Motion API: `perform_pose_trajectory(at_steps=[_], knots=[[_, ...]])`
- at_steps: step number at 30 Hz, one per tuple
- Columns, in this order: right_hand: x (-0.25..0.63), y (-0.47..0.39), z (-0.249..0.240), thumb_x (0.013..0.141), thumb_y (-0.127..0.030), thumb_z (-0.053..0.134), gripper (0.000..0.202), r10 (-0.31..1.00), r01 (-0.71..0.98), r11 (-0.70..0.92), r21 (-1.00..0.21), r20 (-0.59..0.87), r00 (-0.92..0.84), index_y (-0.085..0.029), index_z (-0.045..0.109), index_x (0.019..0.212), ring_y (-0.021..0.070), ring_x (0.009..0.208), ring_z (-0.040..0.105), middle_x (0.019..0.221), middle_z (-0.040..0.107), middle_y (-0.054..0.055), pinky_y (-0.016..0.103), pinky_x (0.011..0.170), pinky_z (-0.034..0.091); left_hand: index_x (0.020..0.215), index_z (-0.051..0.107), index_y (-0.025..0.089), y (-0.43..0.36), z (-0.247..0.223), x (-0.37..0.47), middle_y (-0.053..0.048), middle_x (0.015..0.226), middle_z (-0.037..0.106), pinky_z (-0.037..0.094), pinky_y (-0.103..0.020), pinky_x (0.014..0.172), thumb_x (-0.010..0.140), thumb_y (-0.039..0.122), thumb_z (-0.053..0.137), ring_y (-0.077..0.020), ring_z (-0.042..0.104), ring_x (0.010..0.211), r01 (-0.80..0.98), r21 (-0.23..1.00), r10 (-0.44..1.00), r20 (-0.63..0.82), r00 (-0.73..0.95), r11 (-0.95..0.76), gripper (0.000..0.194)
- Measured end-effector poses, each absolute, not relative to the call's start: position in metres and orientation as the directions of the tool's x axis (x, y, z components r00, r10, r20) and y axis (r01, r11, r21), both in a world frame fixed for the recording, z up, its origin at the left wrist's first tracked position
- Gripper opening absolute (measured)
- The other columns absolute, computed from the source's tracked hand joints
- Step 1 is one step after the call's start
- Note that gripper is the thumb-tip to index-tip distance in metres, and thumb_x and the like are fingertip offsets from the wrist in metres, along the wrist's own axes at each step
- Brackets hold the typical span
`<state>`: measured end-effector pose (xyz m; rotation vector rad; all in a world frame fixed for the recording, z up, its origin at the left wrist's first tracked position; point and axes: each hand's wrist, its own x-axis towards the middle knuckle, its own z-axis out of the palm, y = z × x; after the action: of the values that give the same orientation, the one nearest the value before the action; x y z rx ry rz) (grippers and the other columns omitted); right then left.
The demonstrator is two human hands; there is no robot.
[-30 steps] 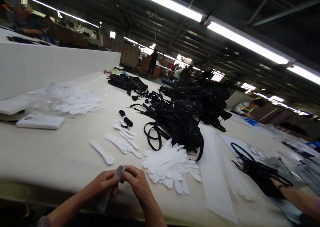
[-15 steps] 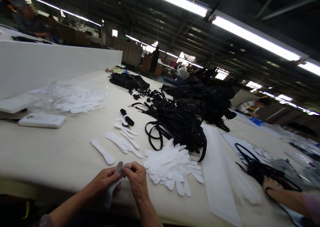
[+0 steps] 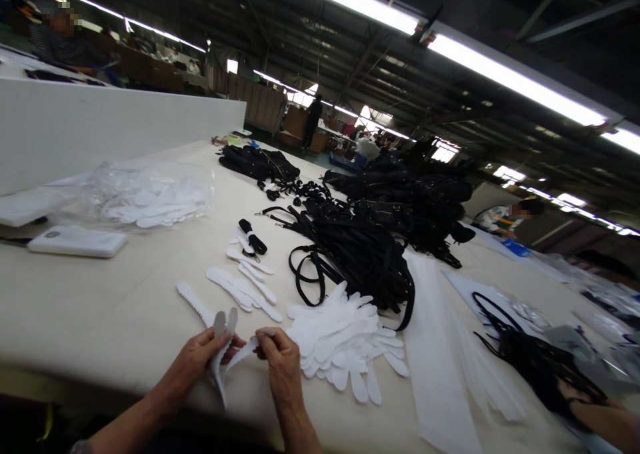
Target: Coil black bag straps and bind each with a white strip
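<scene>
Near the table's front edge, my left hand (image 3: 204, 353) pinches a few white notched strips (image 3: 219, 361) with rounded ends, their tips fanned apart above the thumb. To its right, my right hand (image 3: 281, 355) grips the end of another white notched strip (image 3: 243, 352), which slants down toward the left hand. Just beyond my hands lie loose white strips (image 3: 235, 289), and a bundled black strap (image 3: 253, 237) with a white band round it. A heap of the same white strips (image 3: 340, 341) sits right beside my right hand.
Black straps (image 3: 355, 254) and black bags (image 3: 410, 194) are piled beyond the heap. At left are a clear bag of white strips (image 3: 155, 201) and a white phone-like device (image 3: 77, 241). White sheets (image 3: 440, 354) lie rightward, where another person's hand (image 3: 575, 391) handles black straps.
My hands have moved apart, and the strips in my left hand now fan open. A strip stretches between the hands. At right, the other person's hand has shifted right and down.
</scene>
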<state>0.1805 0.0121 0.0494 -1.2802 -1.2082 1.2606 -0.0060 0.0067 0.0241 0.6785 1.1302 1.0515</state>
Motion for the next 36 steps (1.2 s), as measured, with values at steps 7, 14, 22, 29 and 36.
perform_pose_trajectory(at_steps=[7,14,22,29,36], knots=[[0.262,0.049,0.074,0.079,-0.051,0.068,0.040,0.949,0.165,0.014,-0.986,0.065,0.308,-0.017,0.073,0.101,0.0187,0.075,0.062,0.083,0.070,0.004,0.031,0.072,0.052,0.079,0.069,0.016,0.009,0.012,-0.017,0.006,0.044,0.058,0.053,-0.034,0.084,0.076,0.050,0.076,-0.0090,0.048,0.042,-0.456,0.807,0.926,-0.335,0.173,0.376,0.036],[0.334,0.084,0.110,0.085,-0.047,0.057,0.053,0.901,0.722,0.029,-0.691,0.332,0.281,-0.016,0.065,0.126,0.0317,0.129,0.051,0.135,0.061,0.015,0.047,0.113,0.032,0.082,0.068,0.015,0.010,0.011,-0.010,-0.001,0.052,0.066,0.042,-0.028,0.052,0.071,0.063,0.073,-0.0172,0.056,0.048,-0.271,0.885,0.922,-0.336,0.194,0.379,0.050],[0.192,0.020,0.086,0.084,-0.034,0.067,0.025,0.971,0.362,0.132,-0.923,0.047,-0.234,-0.028,0.076,0.107,0.0222,0.097,0.067,0.105,0.075,0.003,0.031,0.085,0.050,0.080,0.068,0.018,-0.002,0.009,-0.002,0.000,0.049,0.064,0.038,-0.025,0.047,0.076,0.064,0.067,-0.0154,0.054,0.046,-0.156,0.926,0.920,-0.297,0.255,0.343,0.047],[0.165,0.010,0.071,0.079,-0.022,0.070,0.010,0.994,0.256,0.031,-0.966,0.004,-0.105,-0.024,0.076,0.071,0.0147,0.073,0.063,0.071,0.070,-0.003,0.024,0.071,0.046,0.069,0.070,0.021,-0.003,0.008,-0.002,-0.001,0.055,0.066,0.045,-0.025,0.051,0.073,0.063,0.070,-0.0183,0.059,0.054,-0.102,0.929,0.922,-0.331,0.203,0.356,0.043],[0.229,0.034,0.090,0.078,-0.038,0.070,0.024,0.989,0.276,-0.012,-0.961,0.030,0.146,-0.018,0.066,0.067,0.0129,0.061,0.050,0.060,0.057,-0.005,0.025,0.059,0.038,0.082,0.070,0.020,0.006,0.004,-0.014,-0.001,0.059,0.070,0.047,-0.024,0.055,0.081,0.059,0.065,-0.0174,0.060,0.055,-0.167,0.913,0.911,-0.325,0.256,0.372,0.039]])
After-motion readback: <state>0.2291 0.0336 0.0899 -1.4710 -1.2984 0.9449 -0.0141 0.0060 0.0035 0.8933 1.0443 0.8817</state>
